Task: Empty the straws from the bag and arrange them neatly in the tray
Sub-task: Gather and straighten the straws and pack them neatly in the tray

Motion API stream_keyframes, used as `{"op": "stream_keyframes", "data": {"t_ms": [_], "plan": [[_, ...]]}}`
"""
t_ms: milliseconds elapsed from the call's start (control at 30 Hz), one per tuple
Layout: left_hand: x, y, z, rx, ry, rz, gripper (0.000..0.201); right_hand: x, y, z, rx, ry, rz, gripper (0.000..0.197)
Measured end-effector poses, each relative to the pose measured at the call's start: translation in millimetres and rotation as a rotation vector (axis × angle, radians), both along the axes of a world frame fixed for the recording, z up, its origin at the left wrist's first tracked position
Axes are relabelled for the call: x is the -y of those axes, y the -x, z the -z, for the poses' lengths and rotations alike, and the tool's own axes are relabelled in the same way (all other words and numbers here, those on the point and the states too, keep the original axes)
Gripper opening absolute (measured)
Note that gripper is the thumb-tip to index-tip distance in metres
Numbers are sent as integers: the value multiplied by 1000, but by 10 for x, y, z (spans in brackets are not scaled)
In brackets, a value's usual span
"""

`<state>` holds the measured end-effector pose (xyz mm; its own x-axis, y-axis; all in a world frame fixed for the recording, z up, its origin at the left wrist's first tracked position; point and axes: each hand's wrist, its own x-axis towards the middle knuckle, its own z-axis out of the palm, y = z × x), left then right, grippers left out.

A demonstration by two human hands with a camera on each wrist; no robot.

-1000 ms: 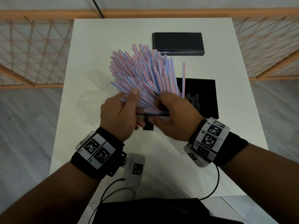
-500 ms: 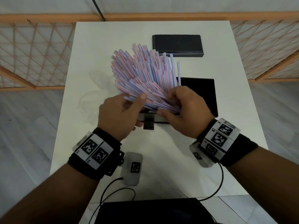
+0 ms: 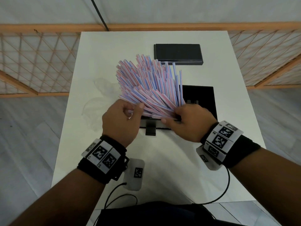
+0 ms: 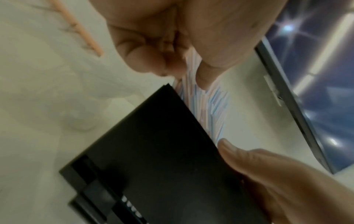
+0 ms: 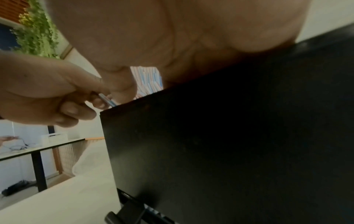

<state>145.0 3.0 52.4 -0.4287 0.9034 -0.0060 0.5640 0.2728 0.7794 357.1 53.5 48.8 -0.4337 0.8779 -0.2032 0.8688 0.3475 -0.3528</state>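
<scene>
- Two hands meet at the base of a fanned bundle of straws [image 3: 151, 84], red-and-blue striped, whose lower ends sit at the near edge of the black tray [image 3: 199, 98].
- Left hand [image 3: 119, 121] has curled fingers and thumb pinching the straws on the bundle's left side.
- Right hand [image 3: 189, 122] curls round the straws' lower ends from the right, thumb along the tray's front edge.
- Free ends of the straws splay up and away, leaning left.
- Clear plastic bag [image 3: 99, 101] lies crumpled on the white surface [image 3: 228, 88], just left of the hands.
- Black lid [image 3: 178, 53] lies flat farther back, apart from the tray.
</scene>
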Motion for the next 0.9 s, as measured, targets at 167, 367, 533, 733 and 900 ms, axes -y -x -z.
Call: {"op": "stream_keyframes", "data": {"t_ms": [167, 367, 533, 733, 900], "plan": [[-51, 9, 70, 279, 0, -70, 57, -11, -11, -4, -62, 49, -83, 55], [-181, -32, 149, 523, 34, 44, 73, -19, 7, -47, -122, 145, -132, 58], [-143, -74, 187, 585, 11, 20, 67, -40, -5, -34, 107, 159, -70, 74], [-150, -52, 88, 688, -112, -145, 76, -102, -15, 11, 99, 198, -110, 85], [-178, -8, 97, 699, -167, -159, 73, -93, 54, -15, -8, 267, -146, 70]]}}
